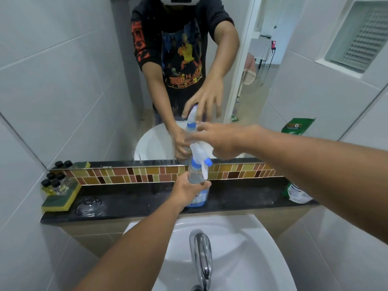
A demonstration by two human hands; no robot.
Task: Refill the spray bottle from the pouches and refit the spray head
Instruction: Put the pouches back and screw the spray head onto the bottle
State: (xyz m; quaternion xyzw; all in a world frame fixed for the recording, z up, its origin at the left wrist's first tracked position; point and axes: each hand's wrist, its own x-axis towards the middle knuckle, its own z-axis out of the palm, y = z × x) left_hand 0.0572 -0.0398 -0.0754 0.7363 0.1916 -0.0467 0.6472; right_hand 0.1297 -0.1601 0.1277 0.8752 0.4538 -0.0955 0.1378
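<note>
The left hand grips the spray bottle standing upright. The right hand, fingers spread, hovers at its spray head. A green pouch lies under the right forearm.

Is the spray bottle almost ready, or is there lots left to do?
Nearly there. Blue liquid sits in the spray bottle, and a green pouch lies aside on the ledge, so pouring looks done. The spray head sits on the neck; the left hand grips the bottle while the right hand rests on the head. Left: making sure it is tight, which I cannot tell.
</note>
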